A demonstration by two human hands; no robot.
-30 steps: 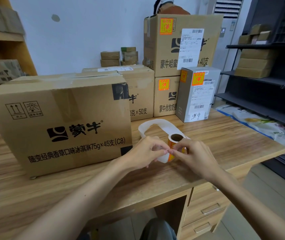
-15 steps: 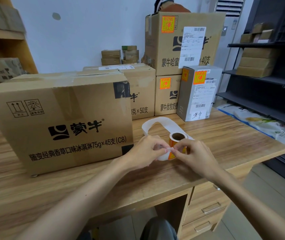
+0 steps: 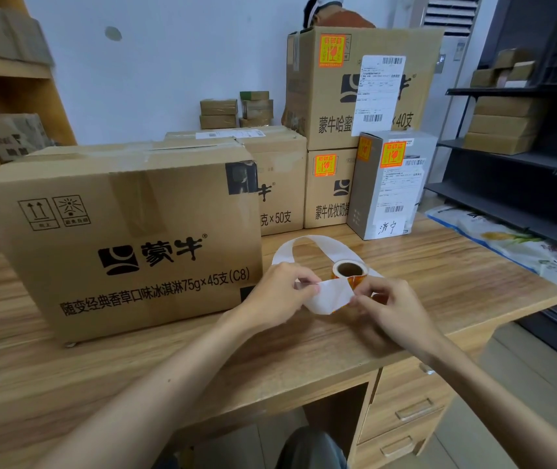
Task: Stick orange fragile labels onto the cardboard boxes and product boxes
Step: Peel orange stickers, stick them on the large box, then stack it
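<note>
White backing strip (image 3: 329,299) pinched in left hand (image 3: 278,294) and right hand (image 3: 390,308); big cardboard box (image 3: 118,184) taped shut.

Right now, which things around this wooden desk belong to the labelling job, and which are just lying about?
Job: small roll of orange fragile labels; its white backing strip, pinched by left hand and right hand; large unlabelled brown cardboard box; labelled grey product box.
Lying about: small taped brown parcels by the wall; printed plastic bags at right; brown parcels on the dark shelf.

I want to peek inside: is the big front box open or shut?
Shut. The big cardboard box is closed flat on top, with tape running over its front edge.
</note>
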